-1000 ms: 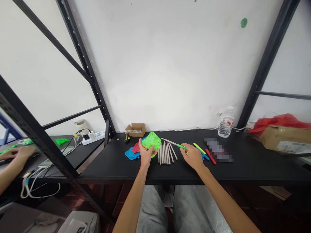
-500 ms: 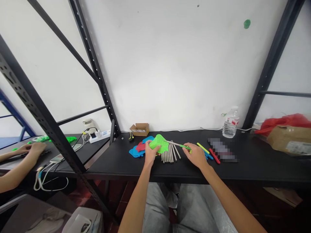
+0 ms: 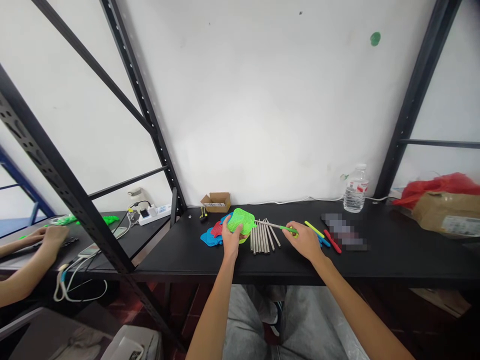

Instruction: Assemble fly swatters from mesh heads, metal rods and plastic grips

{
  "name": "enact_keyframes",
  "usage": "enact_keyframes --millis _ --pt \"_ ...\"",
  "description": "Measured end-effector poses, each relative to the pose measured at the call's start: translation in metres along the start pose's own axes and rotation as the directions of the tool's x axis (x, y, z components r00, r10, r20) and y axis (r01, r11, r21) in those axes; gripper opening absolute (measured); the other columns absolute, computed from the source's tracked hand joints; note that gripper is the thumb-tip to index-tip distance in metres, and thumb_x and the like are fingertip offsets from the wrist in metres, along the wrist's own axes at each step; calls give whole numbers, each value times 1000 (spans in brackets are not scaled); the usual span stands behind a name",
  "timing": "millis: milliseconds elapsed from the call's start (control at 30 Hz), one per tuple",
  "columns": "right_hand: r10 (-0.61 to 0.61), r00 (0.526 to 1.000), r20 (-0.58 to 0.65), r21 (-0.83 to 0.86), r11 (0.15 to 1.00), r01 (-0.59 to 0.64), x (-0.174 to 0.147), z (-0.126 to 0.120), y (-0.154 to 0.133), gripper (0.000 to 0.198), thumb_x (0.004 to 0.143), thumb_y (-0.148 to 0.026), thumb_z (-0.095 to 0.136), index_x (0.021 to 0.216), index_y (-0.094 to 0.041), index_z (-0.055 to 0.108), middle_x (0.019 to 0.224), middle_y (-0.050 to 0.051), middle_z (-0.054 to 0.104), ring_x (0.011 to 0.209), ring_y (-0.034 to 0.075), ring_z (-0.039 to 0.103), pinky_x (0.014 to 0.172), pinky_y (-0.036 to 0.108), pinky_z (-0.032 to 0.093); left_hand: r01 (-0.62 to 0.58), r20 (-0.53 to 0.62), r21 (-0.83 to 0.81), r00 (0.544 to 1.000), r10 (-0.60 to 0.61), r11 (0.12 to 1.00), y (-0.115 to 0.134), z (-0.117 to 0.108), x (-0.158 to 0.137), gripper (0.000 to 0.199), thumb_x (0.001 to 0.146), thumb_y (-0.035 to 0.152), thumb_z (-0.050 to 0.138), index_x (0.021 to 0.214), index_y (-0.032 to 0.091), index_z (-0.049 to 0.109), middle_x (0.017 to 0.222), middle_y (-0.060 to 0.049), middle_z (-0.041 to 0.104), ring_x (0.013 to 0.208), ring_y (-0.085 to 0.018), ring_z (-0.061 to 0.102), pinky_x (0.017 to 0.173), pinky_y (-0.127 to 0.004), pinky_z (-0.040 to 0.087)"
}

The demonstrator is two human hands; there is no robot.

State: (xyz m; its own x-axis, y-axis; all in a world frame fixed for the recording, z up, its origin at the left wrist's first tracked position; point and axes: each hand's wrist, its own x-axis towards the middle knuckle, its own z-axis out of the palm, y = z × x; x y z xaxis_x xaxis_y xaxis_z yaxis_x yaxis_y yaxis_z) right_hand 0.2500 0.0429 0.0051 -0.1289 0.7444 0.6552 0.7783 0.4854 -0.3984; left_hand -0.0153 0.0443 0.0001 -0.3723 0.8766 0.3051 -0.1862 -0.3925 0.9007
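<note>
My left hand (image 3: 231, 237) is closed around a bright green mesh fly swatter head (image 3: 241, 220), thumb on top, with its narrow neck toward the right. In my right hand (image 3: 305, 240) is a green handle (image 3: 288, 229) with a thin metal rod (image 3: 268, 223) running left from it. The rod's tip is at the neck of the green head; whether it sits inside I cannot tell. Below the rod lie several loose metal rods (image 3: 260, 240) side by side. Blue mesh heads (image 3: 210, 238) and a red mesh head (image 3: 216, 229) lie left of my left hand.
Yellow (image 3: 314, 229), blue and red handles (image 3: 332, 241) lie right of my right hand, beside a blurred-out object (image 3: 343, 231). Behind stand a water bottle (image 3: 355, 190) and a small open cardboard box (image 3: 216, 202). A co-worker's hands (image 3: 52, 240) are at the left table.
The green head has turned in my left hand, so its neck now points right, toward the rod's tip. My right hand still holds the handle in nearly the same place.
</note>
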Motion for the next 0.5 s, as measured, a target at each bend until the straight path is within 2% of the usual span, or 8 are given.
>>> enact_keyframes --millis 200,500 --pt "-5 1000 13 12 1000 5 0 0 0 26 90 -47 50 83 -25 62 68 1 66 65 19 61 60 28 35 -1 -61 -26 998 -1 1000 -1 -1 3 81 70 33 78 140 24 39 110 -9 59 67 -12 64 58 -28 59" --pt "-19 997 71 38 999 16 -1 -2 -2 31 91 -49 48 80 -25 66 59 0 63 59 18 61 57 27 33 -126 -152 32 980 129 992 1 -5 3 68 74 34 74 134 24 44 120 -10 57 85 -17 65 63 -30 61"
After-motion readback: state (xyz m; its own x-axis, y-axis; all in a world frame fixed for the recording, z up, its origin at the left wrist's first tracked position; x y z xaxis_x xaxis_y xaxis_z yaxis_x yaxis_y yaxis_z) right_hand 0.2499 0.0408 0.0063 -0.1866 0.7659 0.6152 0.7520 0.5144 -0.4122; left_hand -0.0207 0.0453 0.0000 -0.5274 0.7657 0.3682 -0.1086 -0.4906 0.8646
